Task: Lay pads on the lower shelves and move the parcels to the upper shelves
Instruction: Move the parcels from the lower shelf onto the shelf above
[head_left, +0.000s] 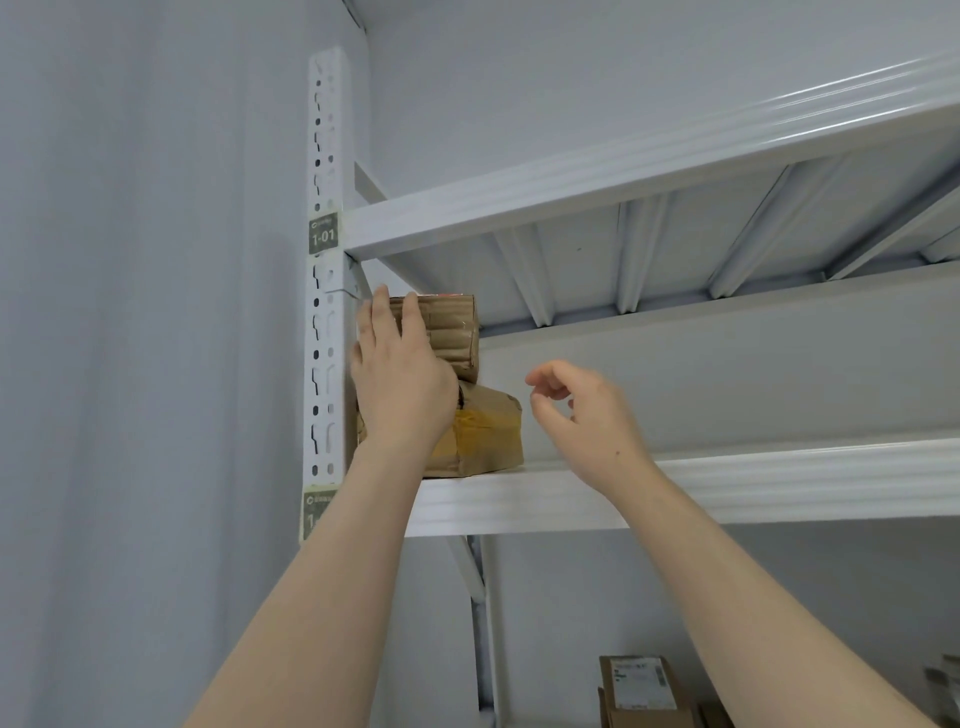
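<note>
Pale grey walls (130, 312) close in a corner where a white metal rack stands, its slotted upright post (326, 338) carrying a dark label (323, 235) that reads 1-01. A second label (318, 512) lower on the post is partly hidden by the left forearm. Two brown cardboard parcels sit stacked at the far left end of the upper shelf (727, 488), hard against the post. The bottom parcel (488, 431) is crumpled, bound with yellowish tape, and rests on the shelf near its front edge. The top parcel (452, 327) lies on it, just under the ribbed underside of the next shelf (571, 192).

The left hand (402, 379) lies flat on the near face of the stack, its grip spread, with straight fingers reaching up over the top parcel. The right hand (587, 415) hovers to the right of the parcels, clear of them, above the shelf's front beam; its grip is loosely curled and holds nothing. Far below, at the bottom edge of the view, another cardboard box (641, 686) with a white shipping label sits on a lower level.
</note>
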